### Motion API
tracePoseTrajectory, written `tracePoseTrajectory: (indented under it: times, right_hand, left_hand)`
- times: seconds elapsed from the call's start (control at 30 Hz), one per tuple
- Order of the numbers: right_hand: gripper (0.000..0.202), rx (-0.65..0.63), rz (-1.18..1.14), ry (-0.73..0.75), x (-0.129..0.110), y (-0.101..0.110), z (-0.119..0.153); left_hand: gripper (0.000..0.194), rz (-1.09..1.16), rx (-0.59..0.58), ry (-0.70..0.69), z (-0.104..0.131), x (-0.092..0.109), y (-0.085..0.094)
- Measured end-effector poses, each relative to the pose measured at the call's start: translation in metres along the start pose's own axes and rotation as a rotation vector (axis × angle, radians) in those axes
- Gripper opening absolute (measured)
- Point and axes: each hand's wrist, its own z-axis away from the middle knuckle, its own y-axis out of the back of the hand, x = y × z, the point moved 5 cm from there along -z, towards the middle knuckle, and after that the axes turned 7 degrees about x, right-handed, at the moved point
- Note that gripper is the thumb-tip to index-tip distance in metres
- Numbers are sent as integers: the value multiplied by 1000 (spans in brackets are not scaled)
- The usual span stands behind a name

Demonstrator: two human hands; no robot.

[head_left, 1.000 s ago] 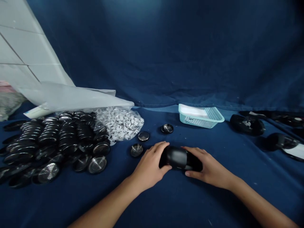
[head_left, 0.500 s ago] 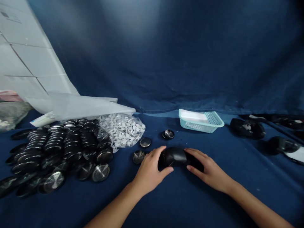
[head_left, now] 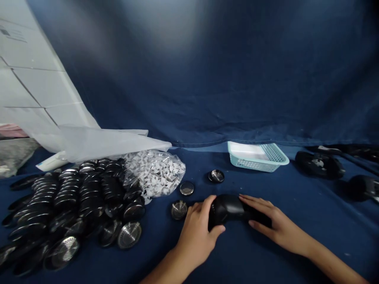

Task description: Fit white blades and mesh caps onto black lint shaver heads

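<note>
A black rounded device with a narrower, handle-like end (head_left: 229,206) lies across the blue cloth in front of me. My left hand (head_left: 199,233) is closed around its bulky left end, thumb on the near side and fingers beyond. Around the narrower right end, my right hand (head_left: 280,225) is wrapped the same way. The parts under both palms are hidden. Just left of my left hand is a black-rimmed disc with a perforated metal face (head_left: 179,210). Two similar pieces, a metal mesh disc (head_left: 186,188) and a black-rimmed disc (head_left: 217,176), lie farther back.
Many black-rimmed discs (head_left: 66,189) are stacked in rows at the left. Beside them sits a clear bag of small white pieces (head_left: 164,173). A pale turquoise basket (head_left: 254,163) stands at the back. More black devices (head_left: 321,165) lie at right, before a blue curtain (head_left: 207,79).
The camera view has shifted, so the whole scene sits a little lower, with the table's middle farther right. Both hands keep their hold on the black device.
</note>
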Motion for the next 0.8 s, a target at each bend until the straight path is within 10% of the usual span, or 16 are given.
tracePoseTrajectory:
  times: [0.8]
  right_hand:
    - [43, 215, 206, 25, -8, 16, -6]
  left_hand:
    - [64, -69, 19, -61, -3, -1, 0]
